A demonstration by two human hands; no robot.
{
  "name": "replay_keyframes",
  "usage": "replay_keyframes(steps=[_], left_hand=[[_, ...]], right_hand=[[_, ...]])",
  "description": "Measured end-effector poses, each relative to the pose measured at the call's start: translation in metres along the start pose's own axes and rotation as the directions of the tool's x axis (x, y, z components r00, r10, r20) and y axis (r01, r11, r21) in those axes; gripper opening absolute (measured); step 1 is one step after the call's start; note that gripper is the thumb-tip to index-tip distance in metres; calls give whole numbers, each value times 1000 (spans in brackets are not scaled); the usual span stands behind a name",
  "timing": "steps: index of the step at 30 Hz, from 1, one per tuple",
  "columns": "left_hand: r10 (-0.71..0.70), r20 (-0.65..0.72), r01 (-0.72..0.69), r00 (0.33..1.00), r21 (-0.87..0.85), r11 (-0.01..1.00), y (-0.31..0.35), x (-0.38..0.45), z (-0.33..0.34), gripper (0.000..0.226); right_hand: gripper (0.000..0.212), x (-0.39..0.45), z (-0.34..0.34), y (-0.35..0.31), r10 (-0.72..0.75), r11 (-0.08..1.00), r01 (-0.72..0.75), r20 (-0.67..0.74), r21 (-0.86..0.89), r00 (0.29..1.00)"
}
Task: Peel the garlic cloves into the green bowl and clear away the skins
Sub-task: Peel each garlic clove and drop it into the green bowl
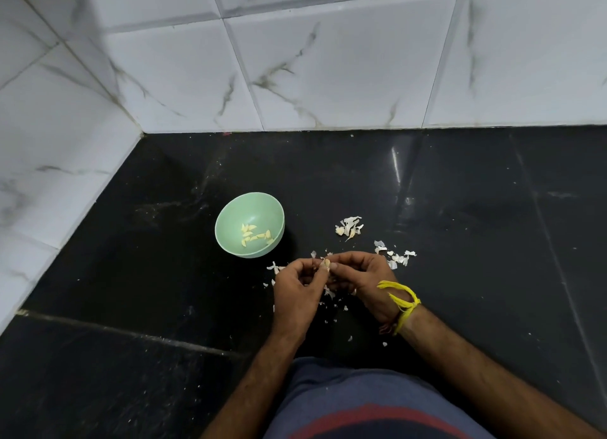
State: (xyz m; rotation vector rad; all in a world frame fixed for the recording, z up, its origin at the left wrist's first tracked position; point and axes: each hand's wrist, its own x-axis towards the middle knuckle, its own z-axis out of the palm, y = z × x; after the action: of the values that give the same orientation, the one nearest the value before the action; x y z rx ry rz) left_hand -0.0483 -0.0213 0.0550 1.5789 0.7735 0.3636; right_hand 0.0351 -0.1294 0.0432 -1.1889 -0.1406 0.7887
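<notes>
Clove: garlic clove (325,263) was pinched between fingertips of left hand (297,292) and right hand (363,282), both grips clamped on it | green bowl (249,229) just beyond-left, holding peeled cloves (256,235) | skins (349,227) scattered right and beneath | black table (460,208) open toward tiled wall (328,77).

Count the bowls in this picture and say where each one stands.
1: the green bowl stands on the dark counter, up and left of the hands, with peeled cloves inside. No other bowl shows.
</notes>
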Motion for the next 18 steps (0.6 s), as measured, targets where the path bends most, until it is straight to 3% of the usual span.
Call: replay_keyframes(steps=[13,18], left_hand=[[66,56,-75,996,178,981,3,0,-1,2],[138,-47,-125,989,214,969,5,-4,3,2]], right_hand=[[12,3,-2,-2,-68,974,58,-39,-219,997],[15,1,-2,-3,-50,991,51,18,-123,999]])
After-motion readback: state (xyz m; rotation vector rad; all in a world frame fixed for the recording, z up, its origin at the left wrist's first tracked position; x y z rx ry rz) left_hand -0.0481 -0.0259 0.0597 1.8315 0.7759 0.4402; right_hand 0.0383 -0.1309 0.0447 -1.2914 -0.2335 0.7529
